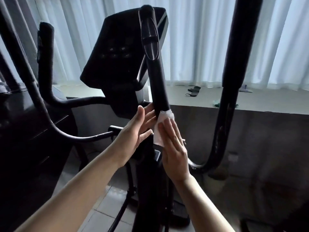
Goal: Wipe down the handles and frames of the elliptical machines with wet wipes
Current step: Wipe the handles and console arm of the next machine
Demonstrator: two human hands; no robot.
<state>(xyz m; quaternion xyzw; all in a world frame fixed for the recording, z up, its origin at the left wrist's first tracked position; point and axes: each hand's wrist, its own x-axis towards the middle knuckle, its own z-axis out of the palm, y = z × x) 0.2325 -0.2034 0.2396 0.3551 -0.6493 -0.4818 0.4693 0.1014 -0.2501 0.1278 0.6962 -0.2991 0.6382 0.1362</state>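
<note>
Slippage threatens: right hand (pixel 173 148) only presses the wet wipe (pixel 161 129) flat-fingered against the handle (pixel 158 84), left hand (pixel 133 133) open beside it.

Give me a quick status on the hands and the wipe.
Right hand flat, pressing wet wipe on the handle. Left hand open, fingers against the handle's other side. Nothing blocking.
</note>
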